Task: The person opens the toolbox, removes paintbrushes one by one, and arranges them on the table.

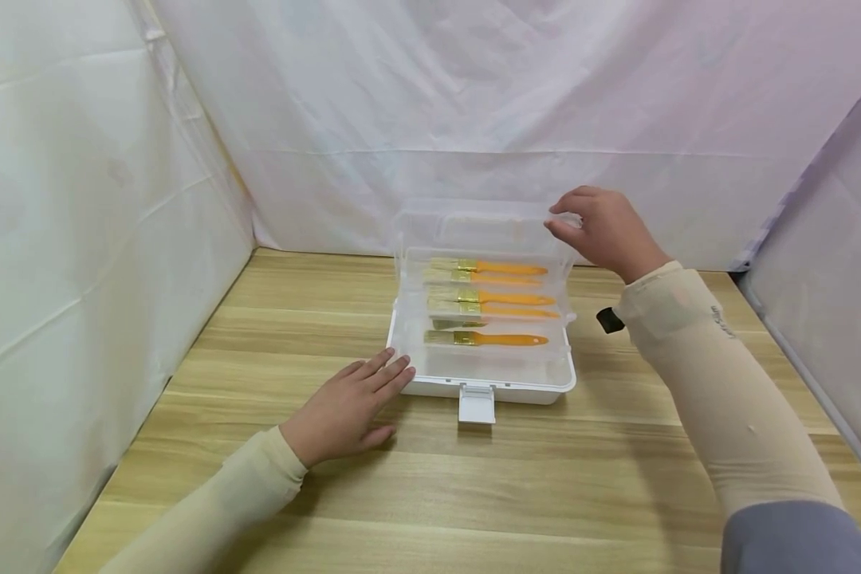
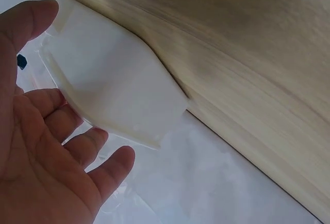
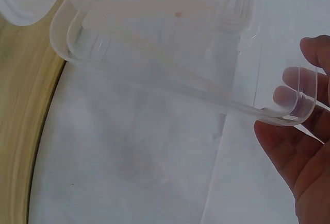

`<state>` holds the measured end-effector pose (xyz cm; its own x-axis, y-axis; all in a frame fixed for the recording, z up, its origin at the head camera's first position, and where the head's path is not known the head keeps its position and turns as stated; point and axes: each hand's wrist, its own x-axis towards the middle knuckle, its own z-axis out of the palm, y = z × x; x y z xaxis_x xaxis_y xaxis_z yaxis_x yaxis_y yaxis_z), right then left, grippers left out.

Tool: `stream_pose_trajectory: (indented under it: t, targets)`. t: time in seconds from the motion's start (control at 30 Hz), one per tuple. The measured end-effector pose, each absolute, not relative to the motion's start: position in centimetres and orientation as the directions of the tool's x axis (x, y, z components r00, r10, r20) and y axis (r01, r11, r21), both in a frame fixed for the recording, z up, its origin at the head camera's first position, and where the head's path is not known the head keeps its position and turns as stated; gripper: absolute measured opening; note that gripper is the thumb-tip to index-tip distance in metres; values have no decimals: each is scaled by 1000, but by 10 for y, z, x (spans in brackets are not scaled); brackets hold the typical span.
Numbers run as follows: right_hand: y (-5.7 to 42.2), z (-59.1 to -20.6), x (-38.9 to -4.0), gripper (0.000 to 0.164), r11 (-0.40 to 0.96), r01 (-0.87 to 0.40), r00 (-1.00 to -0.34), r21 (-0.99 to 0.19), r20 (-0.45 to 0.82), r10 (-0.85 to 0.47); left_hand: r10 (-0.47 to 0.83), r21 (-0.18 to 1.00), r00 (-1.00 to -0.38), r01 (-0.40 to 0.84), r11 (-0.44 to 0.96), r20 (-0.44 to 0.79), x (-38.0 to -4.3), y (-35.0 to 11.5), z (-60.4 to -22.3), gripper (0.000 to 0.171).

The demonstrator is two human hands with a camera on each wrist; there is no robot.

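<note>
A white plastic storage box [image 1: 516, 395] with its front latch hanging loose stands on the table. Its clear lid [image 1: 473, 215] is raised at the back. Several paintbrushes [image 1: 513, 340] with orange handles and pale bristles lie side by side within the box. My right hand [image 1: 610, 231] grips the lid's right corner, and the right wrist view has the thumb and fingers on either side of its clear rim [image 3: 304, 105]. My left hand [image 1: 347, 410] rests its extended fingers against the box's front left corner; in the left wrist view those fingers [image 2: 87, 144] touch the white rim.
The wood-grain table [image 1: 430, 502] extends around the box. White cloth walls [image 1: 330, 96] rise behind and at both sides, the rear one close behind the lid. A small black piece [image 1: 609, 320] sticks out at the right wrist.
</note>
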<state>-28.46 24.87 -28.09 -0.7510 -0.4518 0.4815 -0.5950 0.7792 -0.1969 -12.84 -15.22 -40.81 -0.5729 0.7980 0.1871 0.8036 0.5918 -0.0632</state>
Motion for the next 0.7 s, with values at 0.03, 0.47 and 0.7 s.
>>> stream_pose_trajectory:
  t: [0.03, 0.47, 0.7]
  targets:
    - [249, -282, -287, 23, 782, -588, -757, -207, 480, -443, 798, -65, -573, 803, 592, 187, -129, -152, -408, 81]
    - [244, -289, -307, 45, 844, -428, -898, -323, 255, -358, 786, -59, -593, 790, 610, 173, -130, -155, -410, 83]
    - [249, -297, -314, 53, 820, -344, -939, -457, 149, -311, 778, -56, -606, 782, 621, 169, -128, -154, -410, 83]
